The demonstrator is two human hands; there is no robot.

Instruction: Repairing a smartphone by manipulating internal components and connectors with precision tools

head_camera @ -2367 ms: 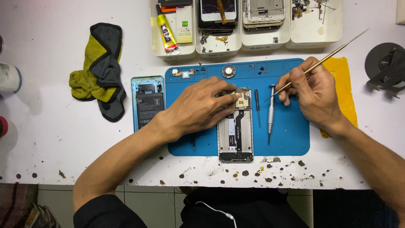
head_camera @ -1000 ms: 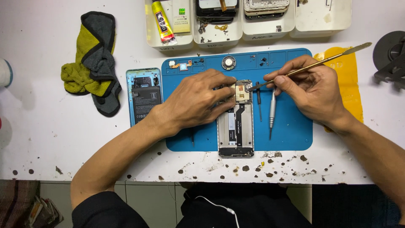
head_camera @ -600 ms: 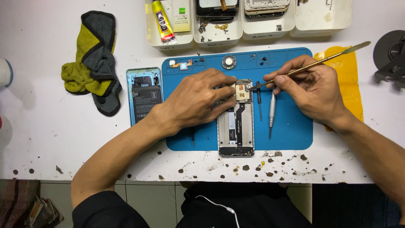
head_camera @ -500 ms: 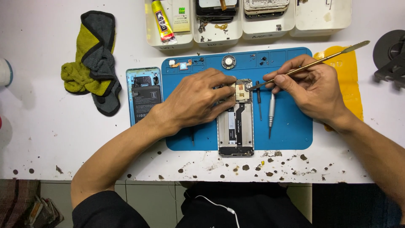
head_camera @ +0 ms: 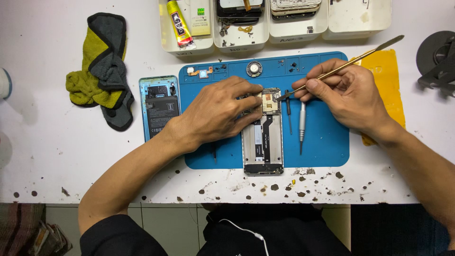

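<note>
An opened phone frame (head_camera: 262, 142) lies lengthwise on a blue work mat (head_camera: 327, 137), its upper board exposed. My left hand (head_camera: 219, 111) rests across the frame's top left, fingertips pressing beside the board. My right hand (head_camera: 348, 92) pinches a thin brass spudger (head_camera: 353, 60), whose flat tip touches the top right corner of the board. A silver screwdriver (head_camera: 302, 125) and a small black tool (head_camera: 288, 111) lie on the mat between the phone and my right hand.
A second phone with light blue edges (head_camera: 159, 106) lies left of the mat beside a yellow and grey cloth (head_camera: 102, 71). White bins (head_camera: 279, 19) with a glue tube and phone parts line the back. A yellow pad (head_camera: 386, 71) sits right of the mat, a black stand (head_camera: 438, 57) beyond.
My right hand lowered the spudger from a raised angle and brought its tip to the phone's top board. The left hand stays pressed on the frame.
</note>
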